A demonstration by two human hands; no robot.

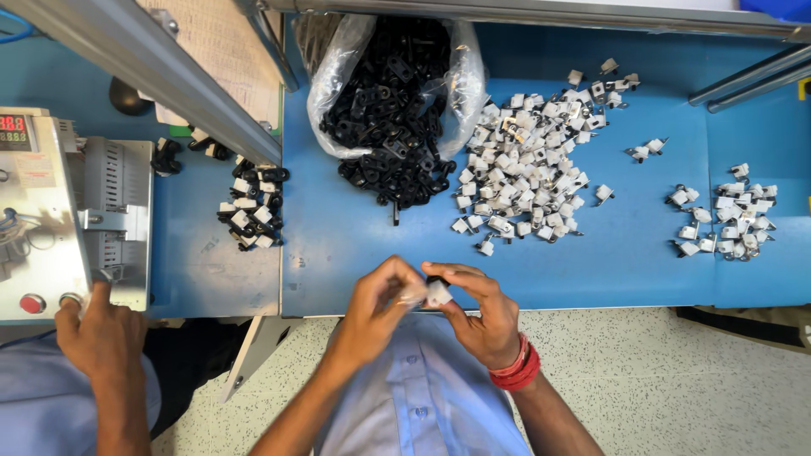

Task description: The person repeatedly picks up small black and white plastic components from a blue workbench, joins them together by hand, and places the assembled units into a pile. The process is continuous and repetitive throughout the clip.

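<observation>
Both hands (431,308) pinch white clip (438,293); bag (338,67) holds black clips (393,93).

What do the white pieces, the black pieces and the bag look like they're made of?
White pieces: likely moulded plastic, matt, with small metal-looking prongs. Black pieces: probably plastic, slightly glossy highlights. Bag: thin clear plastic film, wrinkled and shiny.

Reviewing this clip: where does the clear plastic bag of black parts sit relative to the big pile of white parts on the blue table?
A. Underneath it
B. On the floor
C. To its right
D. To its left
D: the clear plastic bag of black parts lies left of the big pile of white parts, both resting on the blue table.
</observation>
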